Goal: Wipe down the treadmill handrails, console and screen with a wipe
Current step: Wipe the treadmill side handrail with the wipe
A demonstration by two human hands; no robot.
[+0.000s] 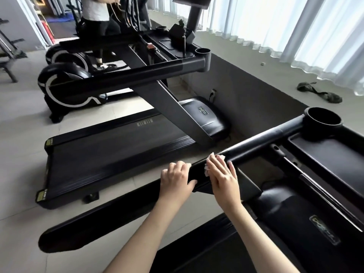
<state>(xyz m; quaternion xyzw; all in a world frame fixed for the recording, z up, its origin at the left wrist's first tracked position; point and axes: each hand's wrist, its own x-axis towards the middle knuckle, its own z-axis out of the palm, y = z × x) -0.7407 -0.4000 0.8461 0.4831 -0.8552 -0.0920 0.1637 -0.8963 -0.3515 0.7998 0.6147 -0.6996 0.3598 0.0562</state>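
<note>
Gym / fitness room. Two matching black treadmills stand side by side: the near treadmill [295, 219] at lower right with its handrail [256, 142] and cup holder [323, 119], and the second treadmill [122, 150] beyond it, running belt and motor cover in plain view. Behind that are two elliptical trainers [65, 85], with a person [96, 18] standing at the farther one. Metal rack frames [7, 54] at the left edge, too blurred to name. Pale tiled floor [23, 123], dark mat strip [246, 85] by the machine fronts, sheer white curtains [295, 26] along the right wall.
</note>
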